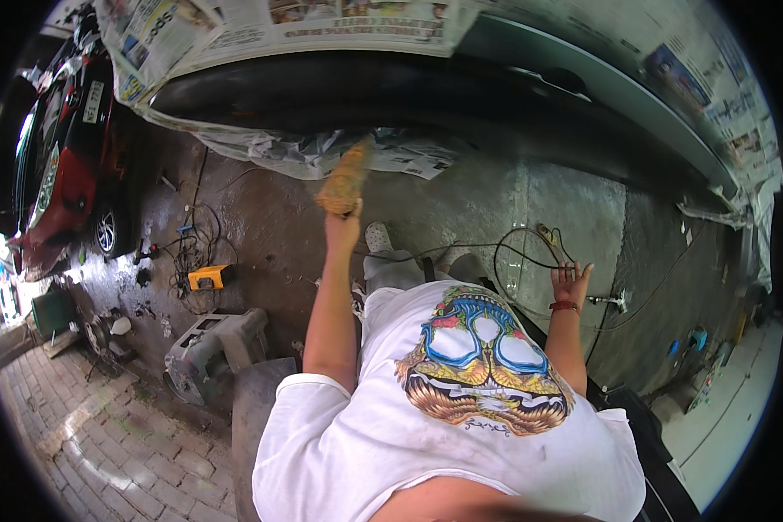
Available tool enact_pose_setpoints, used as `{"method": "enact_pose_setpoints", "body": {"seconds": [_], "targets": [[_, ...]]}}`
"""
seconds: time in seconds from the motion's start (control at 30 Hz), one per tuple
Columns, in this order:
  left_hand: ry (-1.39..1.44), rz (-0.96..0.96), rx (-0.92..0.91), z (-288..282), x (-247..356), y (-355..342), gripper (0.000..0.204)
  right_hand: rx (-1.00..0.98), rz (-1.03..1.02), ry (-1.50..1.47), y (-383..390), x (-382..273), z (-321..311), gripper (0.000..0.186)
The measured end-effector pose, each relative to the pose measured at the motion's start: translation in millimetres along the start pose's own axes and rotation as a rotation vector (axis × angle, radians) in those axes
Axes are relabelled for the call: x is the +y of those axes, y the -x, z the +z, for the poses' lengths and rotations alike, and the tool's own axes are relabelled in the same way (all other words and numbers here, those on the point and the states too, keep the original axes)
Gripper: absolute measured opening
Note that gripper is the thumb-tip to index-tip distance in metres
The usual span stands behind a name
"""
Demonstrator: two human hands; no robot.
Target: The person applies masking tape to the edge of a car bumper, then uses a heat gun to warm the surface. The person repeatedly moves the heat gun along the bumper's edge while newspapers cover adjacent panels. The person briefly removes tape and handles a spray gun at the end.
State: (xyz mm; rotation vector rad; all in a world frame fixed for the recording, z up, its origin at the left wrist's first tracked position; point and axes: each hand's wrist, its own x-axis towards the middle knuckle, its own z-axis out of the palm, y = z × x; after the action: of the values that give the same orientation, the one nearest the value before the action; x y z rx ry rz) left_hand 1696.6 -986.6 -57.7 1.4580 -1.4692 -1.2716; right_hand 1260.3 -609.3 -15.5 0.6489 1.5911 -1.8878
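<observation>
Nearest: my right hand [571, 278], fingers mostly extended, a dark hose [496, 261] looping up to them; can't tell if I'm pinching it or just letting it rest there. Slack on that side seems wise, so no loop drags or tugs. My left grip [344, 223], arm stretched forward, is closed round the wide end of a tapered brown-yellow thing [345, 184]; blurred, can't say cloth or tool. Its narrow end reaches up to the lower edge of the long black panel [322, 91], by the loose plastic sheeting [296, 155]; contact unclear. To do this well, I'd judge: firm wrist, steady pace, follow the panel's curve, same angle all along. Likely risk: snagging the sheeting, or lifting the newspaper [348, 24] beyond the panel. Further off, to my left: yellow box [209, 277], then a red car [71, 174].
</observation>
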Motion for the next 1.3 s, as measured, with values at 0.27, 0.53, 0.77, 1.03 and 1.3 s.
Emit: {"method": "enact_pose_setpoints", "body": {"seconds": [0.27, 0.53, 0.77, 1.03, 1.3], "targets": [[-0.264, -0.118, -0.413, 92, 71, 54, 0.046, 0.051, -0.031, -0.095, -11, -34, -43, 0.102], [0.181, -0.213, 0.070, -15, 61, 38, 0.041, 0.053, 0.015, -0.142, -10, -2, -43, 0.100], [0.337, -0.066, 0.554, -154, 43, -38, 0.020, 0.045, 0.042, -0.121, 6, 42, -18, 0.098], [0.307, 0.005, 0.306, -168, 76, -30, 0.034, 0.097, 0.057, -0.085, 23, 53, 11, 0.080], [0.144, -0.138, -0.123, -15, 135, 41, 0.043, 0.145, 0.079, -0.109, 16, 55, -1, 0.077]]}}
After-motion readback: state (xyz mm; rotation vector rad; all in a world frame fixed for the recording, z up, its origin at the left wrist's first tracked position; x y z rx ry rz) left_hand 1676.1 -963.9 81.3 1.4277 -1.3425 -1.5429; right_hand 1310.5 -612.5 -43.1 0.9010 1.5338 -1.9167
